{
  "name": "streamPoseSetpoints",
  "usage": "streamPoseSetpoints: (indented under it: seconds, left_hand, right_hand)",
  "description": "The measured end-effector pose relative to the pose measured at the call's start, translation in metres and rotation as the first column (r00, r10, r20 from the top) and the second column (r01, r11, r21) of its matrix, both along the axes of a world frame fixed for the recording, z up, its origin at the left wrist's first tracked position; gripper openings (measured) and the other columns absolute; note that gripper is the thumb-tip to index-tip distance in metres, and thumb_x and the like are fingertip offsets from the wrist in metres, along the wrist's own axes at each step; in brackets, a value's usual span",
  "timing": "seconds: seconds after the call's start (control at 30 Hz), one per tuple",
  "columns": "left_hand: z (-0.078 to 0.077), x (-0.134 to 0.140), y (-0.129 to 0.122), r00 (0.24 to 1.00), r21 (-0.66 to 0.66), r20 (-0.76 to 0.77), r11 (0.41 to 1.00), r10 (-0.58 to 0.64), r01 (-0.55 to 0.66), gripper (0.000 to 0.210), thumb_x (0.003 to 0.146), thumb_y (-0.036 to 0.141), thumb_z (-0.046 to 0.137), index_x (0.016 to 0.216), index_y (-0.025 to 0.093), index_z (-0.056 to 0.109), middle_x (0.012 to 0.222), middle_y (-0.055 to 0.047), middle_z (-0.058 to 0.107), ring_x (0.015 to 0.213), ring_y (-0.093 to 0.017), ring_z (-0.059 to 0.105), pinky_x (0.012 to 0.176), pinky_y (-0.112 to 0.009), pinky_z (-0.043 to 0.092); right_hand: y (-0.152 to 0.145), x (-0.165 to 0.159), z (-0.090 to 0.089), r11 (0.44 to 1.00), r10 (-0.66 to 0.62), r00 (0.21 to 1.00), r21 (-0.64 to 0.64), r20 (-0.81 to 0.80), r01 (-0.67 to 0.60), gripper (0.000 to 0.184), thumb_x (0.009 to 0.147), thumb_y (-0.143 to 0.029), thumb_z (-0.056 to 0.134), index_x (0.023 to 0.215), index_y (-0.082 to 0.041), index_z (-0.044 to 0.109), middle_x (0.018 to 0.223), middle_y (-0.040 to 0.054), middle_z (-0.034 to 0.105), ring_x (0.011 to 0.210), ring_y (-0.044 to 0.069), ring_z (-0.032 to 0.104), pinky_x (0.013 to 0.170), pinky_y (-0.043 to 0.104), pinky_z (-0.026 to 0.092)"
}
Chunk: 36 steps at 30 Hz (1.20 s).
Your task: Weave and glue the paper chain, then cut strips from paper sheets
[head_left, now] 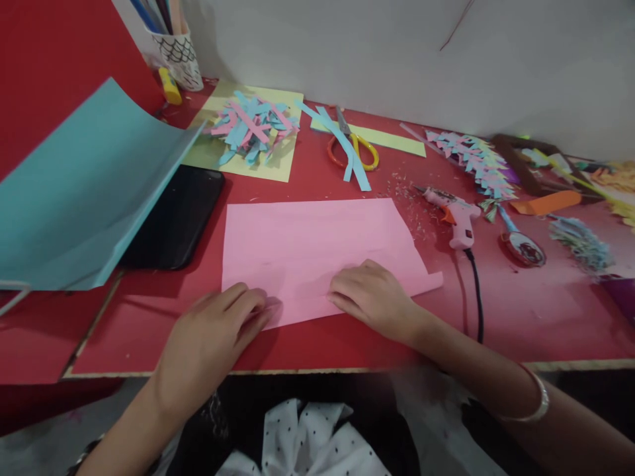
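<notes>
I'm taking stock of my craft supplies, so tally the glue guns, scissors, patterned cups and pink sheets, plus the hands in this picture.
Glue gun: 1
Scissors: 1 pair
Patterned cup: 1
Pink sheet: 1
Hands: 2, left hand and right hand
Total: 6

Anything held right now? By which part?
Pink paper: the left hand appears to pinch its near edge, toward the left end. The right hand has fingers on it near that edge, further right; pinch or press, can't tell.
</notes>
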<state>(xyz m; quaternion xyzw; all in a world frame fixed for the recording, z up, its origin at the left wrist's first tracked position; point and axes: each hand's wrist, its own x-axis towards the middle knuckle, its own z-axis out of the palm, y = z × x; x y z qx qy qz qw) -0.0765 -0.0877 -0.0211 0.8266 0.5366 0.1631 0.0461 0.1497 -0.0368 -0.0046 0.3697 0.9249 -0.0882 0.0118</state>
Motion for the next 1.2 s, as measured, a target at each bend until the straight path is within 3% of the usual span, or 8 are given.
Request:
streamPoseSetpoints:
  seconds: [0.27,0.4,0.53,0.6,0.73,0.83,0.97,1.2]
  left_hand:
    - [-0.004,-0.017,-0.005,1.0,0.038,0.025,0.999,0.014,-0.015,0.045,0.092,0.044,0.021,0.079,0.022,0.059,0.074,-0.001,0.068,0.064,-0.017,0.063,0.059,-0.03,0.044]
    - [-0.009,-0.03,-0.013,0.999,0.036,-0.035,0.999,0.007,-0.005,0.038,0.092,0.033,0.024,0.096,0.025,0.061,0.086,-0.004,0.066,0.077,-0.019,0.062,0.065,-0.032,0.046]
    - [-0.005,-0.027,-0.015,0.975,0.09,-0.088,0.973,-0.206,0.214,0.049,0.083,0.01,0.028,0.121,0.034,0.049,0.112,0.0,0.062,0.098,-0.019,0.057,0.082,-0.034,0.044]
    - [-0.003,-0.02,-0.016,0.933,0.112,-0.112,0.928,-0.343,0.355,0.058,0.08,0.004,0.028,0.13,0.03,0.04,0.12,0.002,0.059,0.106,-0.015,0.054,0.091,-0.03,0.039]
    - [-0.009,-0.004,-0.021,0.917,0.158,-0.172,0.908,-0.361,0.387,0.046,0.089,0.026,0.029,0.134,0.019,0.034,0.123,-0.003,0.057,0.112,-0.015,0.051,0.097,-0.027,0.033]
    - [-0.014,0.001,-0.026,0.933,0.184,-0.178,0.921,-0.311,0.342,0.058,0.088,0.05,0.028,0.135,0.016,0.033,0.127,-0.005,0.054,0.115,-0.018,0.049,0.103,-0.03,0.025]
    - [-0.012,-0.003,-0.03,0.936,0.187,-0.185,0.925,-0.299,0.332,0.062,0.087,0.048,0.031,0.139,0.015,0.024,0.129,-0.004,0.052,0.116,-0.017,0.049,0.105,-0.029,0.02]
    - [-0.009,-0.025,-0.036,0.93,0.145,-0.215,0.932,-0.296,0.331,0.066,0.086,0.047,0.035,0.141,0.017,0.016,0.128,-0.003,0.053,0.113,-0.018,0.051,0.092,-0.029,0.035]
  right_hand:
    - [0.001,-0.002,0.003,0.998,-0.032,0.999,-0.054,0.017,0.033,0.025,0.088,-0.027,0.042,0.068,-0.017,0.053,0.065,0.0007,0.06,0.062,0.012,0.049,0.06,0.026,0.023]
    - [0.001,-0.001,0.002,0.997,-0.032,0.999,-0.066,0.004,0.032,0.025,0.088,-0.027,0.042,0.067,-0.017,0.051,0.064,0.0,0.059,0.061,0.012,0.048,0.06,0.026,0.022]
    - [0.0,-0.001,0.0,0.998,-0.027,1.0,-0.063,-0.015,0.026,0.025,0.087,-0.027,0.042,0.067,-0.018,0.051,0.064,-0.0003,0.059,0.061,0.012,0.048,0.059,0.026,0.021]
    - [0.0,-0.001,-0.001,0.998,-0.026,0.999,-0.056,-0.028,0.024,0.024,0.087,-0.027,0.042,0.067,-0.017,0.051,0.064,-0.0001,0.059,0.062,0.012,0.048,0.059,0.026,0.021]
    - [-0.001,-0.001,-0.002,0.999,-0.032,0.998,-0.044,-0.049,0.029,0.023,0.087,-0.026,0.043,0.068,-0.017,0.052,0.065,0.0004,0.06,0.063,0.012,0.049,0.06,0.027,0.021]
    - [-0.001,-0.001,-0.003,0.998,-0.032,0.998,-0.049,-0.048,0.03,0.022,0.087,-0.026,0.043,0.069,-0.017,0.052,0.066,0.0008,0.06,0.064,0.013,0.049,0.061,0.027,0.021]
    - [-0.001,-0.001,-0.002,0.998,-0.034,0.999,-0.053,-0.042,0.032,0.023,0.088,-0.027,0.042,0.068,-0.017,0.052,0.066,0.0006,0.059,0.064,0.013,0.048,0.061,0.027,0.022]
    - [0.0,0.007,-0.003,0.998,-0.034,0.997,-0.047,-0.07,0.03,0.028,0.089,-0.031,0.041,0.066,-0.018,0.05,0.063,-0.0002,0.056,0.062,0.012,0.046,0.06,0.025,0.024]
